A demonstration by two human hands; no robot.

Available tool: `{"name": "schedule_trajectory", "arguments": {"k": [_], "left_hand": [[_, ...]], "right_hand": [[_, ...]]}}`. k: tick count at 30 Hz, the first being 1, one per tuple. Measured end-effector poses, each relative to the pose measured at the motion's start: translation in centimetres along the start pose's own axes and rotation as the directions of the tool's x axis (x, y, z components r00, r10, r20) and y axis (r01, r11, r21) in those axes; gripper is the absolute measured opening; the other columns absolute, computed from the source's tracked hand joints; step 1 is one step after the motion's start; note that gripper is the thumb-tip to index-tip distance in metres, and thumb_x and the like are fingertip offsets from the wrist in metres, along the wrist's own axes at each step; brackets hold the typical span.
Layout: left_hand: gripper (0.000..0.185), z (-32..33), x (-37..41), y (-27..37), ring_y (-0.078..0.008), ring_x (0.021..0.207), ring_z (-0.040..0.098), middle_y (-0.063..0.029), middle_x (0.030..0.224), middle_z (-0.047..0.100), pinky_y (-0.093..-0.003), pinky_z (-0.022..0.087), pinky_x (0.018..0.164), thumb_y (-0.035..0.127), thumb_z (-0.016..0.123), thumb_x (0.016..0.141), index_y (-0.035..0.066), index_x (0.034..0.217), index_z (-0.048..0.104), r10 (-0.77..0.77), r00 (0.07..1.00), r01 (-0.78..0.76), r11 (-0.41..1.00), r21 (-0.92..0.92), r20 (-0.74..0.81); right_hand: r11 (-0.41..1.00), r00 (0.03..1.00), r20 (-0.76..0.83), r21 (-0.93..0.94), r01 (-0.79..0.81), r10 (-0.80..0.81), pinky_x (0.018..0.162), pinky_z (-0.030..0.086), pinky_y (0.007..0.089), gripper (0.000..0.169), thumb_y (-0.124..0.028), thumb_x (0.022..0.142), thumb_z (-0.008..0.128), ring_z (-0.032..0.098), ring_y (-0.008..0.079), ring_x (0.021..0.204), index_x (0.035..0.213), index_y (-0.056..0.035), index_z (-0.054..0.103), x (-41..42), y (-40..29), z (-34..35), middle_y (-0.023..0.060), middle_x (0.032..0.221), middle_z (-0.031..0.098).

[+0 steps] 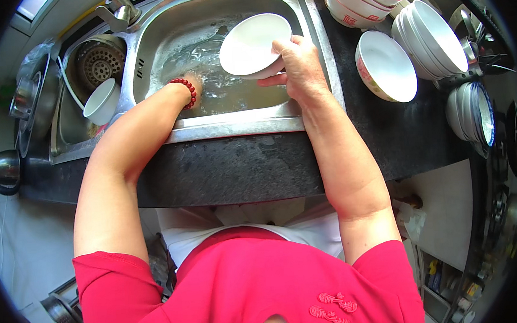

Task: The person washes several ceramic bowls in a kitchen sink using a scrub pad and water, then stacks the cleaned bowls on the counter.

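Note:
My right hand (299, 63) grips a white bowl (253, 44) by its right side, thumb over the rim and fingers beneath, tilted above the water in the stainless steel sink basin (238, 126). My left hand (196, 90) is sunk in the cloudy water at the basin's left side, below a red bead bracelet (187, 92) on the wrist. Its fingers are hidden by the water, so what they hold, if anything, does not show. The water's surface is rippled and foamy around it.
Left of the basin, a smaller one holds a strainer (101, 64) and a white bowl (103, 101). The faucet (120, 12) stands behind. On the dark counter at right are a flowered bowl (386, 67), stacked bowls (433, 40) and blue-rimmed bowls (468, 111).

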State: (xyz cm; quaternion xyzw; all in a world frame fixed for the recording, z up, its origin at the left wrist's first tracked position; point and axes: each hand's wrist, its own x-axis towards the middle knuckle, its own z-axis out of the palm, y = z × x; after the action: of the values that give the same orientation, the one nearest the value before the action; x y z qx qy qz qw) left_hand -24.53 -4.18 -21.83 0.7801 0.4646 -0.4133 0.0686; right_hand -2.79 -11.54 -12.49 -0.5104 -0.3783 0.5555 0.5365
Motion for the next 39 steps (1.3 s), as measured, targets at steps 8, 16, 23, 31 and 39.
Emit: {"name": "schedule_trajectory", "arguments": {"k": [8,16,23,31,39], "left_hand": [[0.039,-4.2,-4.7,-3.6,-0.0262,0.092,0.058,-0.0216,0.099,0.06,-0.0307,0.045,0.082,0.008,0.053,0.07,-0.005,0.106,0.055,-0.099,0.938,-0.151,0.745,-0.65,-0.331],[0.036,-6.0,-11.2,-0.1,-0.0091,0.084,0.052,-0.0042,0.092,0.057,-0.0237,0.044,0.077,0.004,0.052,0.076,0.002,0.112,0.054,-0.247,0.722,-0.625,0.166,-0.763,-0.646],[0.061,-3.5,-6.1,5.5,-0.0298,0.104,0.048,-0.0096,0.131,0.043,-0.0335,0.037,0.097,-0.012,0.046,0.067,0.014,0.122,0.053,0.358,0.413,-0.74,0.668,-0.08,-0.837],[0.039,-7.4,-6.7,2.4,-0.0222,0.114,0.037,0.0044,0.137,0.033,-0.0322,0.034,0.091,0.011,0.051,0.08,0.019,0.118,0.056,0.259,0.444,0.038,0.951,0.307,-0.858],[0.038,-8.8,-9.5,3.3,-0.0257,0.112,0.041,0.002,0.134,0.038,-0.0365,0.036,0.09,0.008,0.058,0.077,0.016,0.114,0.058,0.219,0.73,-0.187,0.975,0.118,-0.647]], "right_hand": [[0.945,0.946,-0.127,-0.184,0.272,-0.297,0.043,0.054,0.0313,0.03,-0.004,0.064,0.049,0.064,0.0257,0.063,0.093,0.0026,0.055,1.1,1.6,0.2,0.0162,0.081,0.061],[0.909,0.966,-0.126,-0.382,0.163,-0.227,0.04,0.054,0.0307,0.035,-0.001,0.065,0.048,0.063,0.0228,0.065,0.099,0.0049,0.053,0.8,1.0,0.2,0.0148,0.086,0.059],[0.791,0.881,-0.126,-0.511,0.336,-0.456,0.079,0.049,0.0362,0.046,0.0,0.059,0.047,0.062,0.0352,0.087,0.104,0.0039,0.056,1.4,2.6,-0.2,0.0256,0.091,0.062],[0.998,0.99,-0.137,0.061,0.035,-0.027,0.036,0.052,0.0384,0.024,0.001,0.071,0.045,0.061,0.0229,0.06,0.092,0.0008,0.057,0.2,0.2,0.8,0.0131,0.08,0.059],[0.992,0.986,-0.124,0.045,0.12,-0.113,0.049,0.055,0.0526,0.044,0.006,0.062,0.037,0.061,0.0314,0.071,0.104,0.0057,0.049,0.3,0.3,0.1,0.0178,0.092,0.054]]}}
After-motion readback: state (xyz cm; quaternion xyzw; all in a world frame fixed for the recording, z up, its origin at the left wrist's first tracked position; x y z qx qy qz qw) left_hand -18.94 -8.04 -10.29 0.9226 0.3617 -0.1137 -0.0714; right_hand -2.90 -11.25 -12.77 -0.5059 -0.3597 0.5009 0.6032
